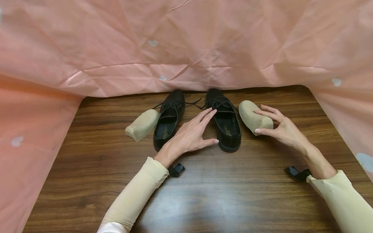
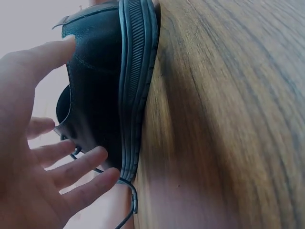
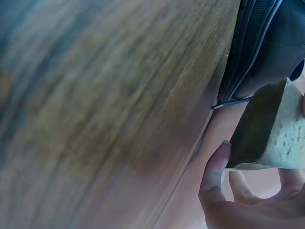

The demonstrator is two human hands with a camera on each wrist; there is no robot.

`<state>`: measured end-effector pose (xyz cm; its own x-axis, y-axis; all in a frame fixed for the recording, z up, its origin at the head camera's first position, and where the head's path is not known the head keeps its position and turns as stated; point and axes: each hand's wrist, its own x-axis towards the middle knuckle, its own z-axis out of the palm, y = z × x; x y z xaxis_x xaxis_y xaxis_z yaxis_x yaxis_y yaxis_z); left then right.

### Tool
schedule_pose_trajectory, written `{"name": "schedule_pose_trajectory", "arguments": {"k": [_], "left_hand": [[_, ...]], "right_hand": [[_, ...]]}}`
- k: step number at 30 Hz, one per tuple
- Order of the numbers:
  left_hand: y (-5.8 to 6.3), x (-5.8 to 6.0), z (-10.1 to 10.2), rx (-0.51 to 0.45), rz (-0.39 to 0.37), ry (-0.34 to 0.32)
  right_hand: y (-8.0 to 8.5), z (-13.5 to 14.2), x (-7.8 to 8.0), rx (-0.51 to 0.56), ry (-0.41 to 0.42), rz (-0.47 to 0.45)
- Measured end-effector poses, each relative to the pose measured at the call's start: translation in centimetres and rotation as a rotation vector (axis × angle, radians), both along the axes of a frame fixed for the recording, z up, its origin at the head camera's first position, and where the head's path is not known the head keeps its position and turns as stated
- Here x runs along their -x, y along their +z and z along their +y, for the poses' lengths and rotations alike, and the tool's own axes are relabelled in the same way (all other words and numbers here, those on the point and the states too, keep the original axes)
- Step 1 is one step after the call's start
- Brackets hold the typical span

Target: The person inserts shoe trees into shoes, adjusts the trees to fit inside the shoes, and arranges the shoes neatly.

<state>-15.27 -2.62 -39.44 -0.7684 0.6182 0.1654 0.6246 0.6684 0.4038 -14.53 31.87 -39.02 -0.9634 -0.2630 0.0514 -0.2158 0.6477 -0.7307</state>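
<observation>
A pair of black lace-up shoes stands on the wooden table, the left shoe [image 1: 175, 97] and the right shoe [image 1: 229, 141], heels toward me. My left hand [image 1: 189, 133] reaches between them with its fingers extended beside the right shoe. In the left wrist view, that shoe [image 2: 95, 86] stands close to the thumb and spread fingers. My right hand [image 1: 287, 131] pinches a beige toe-shaped shoe form [image 1: 251, 113] between thumb and fingers. The right wrist view shows the form's shaded underside and pitted end [image 3: 288, 138]. A matching form [image 1: 143, 124] lies left of the left shoe.
Pink cloth [image 1: 186, 42] with pale hearts hangs behind the shoes and along both sides. Loose laces [image 1: 193, 103] trail between the shoes. The wooden table [image 1: 204, 200] reflects light near me. Black straps [image 1: 176, 170] are on my wrists.
</observation>
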Motion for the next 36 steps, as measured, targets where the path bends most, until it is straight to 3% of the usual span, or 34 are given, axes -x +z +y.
{"name": "schedule_pose_trajectory", "arguments": {"k": [13,24,36], "left_hand": [[0.2,0.8,1.4,-0.045,-0.037,0.051],[-0.4,1.6,1.9,-0.131,0.000,0.036],[-0.5,2.0,2.0,-0.161,-0.060,0.045]], "right_hand": [[1.1,0.0,-0.8,0.055,-0.002,0.002],[1.3,0.1,-1.8,0.069,-0.007,0.009],[2.5,-0.2,-2.5,0.088,0.035,-0.020]]}}
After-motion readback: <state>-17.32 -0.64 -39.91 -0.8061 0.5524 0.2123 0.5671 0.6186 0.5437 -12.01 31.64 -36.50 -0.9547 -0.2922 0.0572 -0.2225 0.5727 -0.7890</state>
